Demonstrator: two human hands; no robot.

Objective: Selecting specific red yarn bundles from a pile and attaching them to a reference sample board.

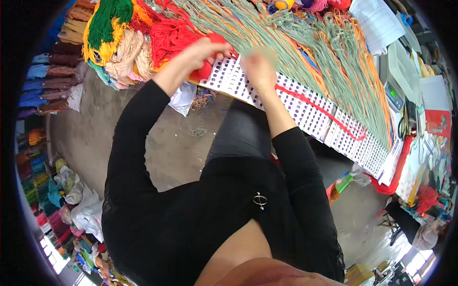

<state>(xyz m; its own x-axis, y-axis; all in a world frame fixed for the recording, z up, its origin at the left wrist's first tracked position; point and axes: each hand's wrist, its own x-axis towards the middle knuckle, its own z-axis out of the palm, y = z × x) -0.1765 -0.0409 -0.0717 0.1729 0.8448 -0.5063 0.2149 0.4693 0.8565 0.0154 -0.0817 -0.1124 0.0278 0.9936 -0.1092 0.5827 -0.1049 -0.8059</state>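
My left hand [206, 51] is closed, fingertips pinched on red yarn, at the near edge of the table. A rounded red bundle [205, 71] shows beside and under it. Close to its right is my right hand [260, 69], fingers curled in; a blurred patch hides the fingertips and whatever is in them. From beside the right wrist a red yarn strand [318, 108] runs right along a white sheet [305, 114] printed with rows of dark dots. Grey-green and orange yarn [286, 57] lies stretched out beyond the sheet.
Red skeins [172, 40], beige skeins [129, 55] and a green-and-yellow skein [112, 24] are heaped at the left end. A digital scale [395, 93] and papers [377, 24] are at the right. Below the table hangs a white plastic bag [182, 98]. Coloured yarn racks [52, 86] line the far left.
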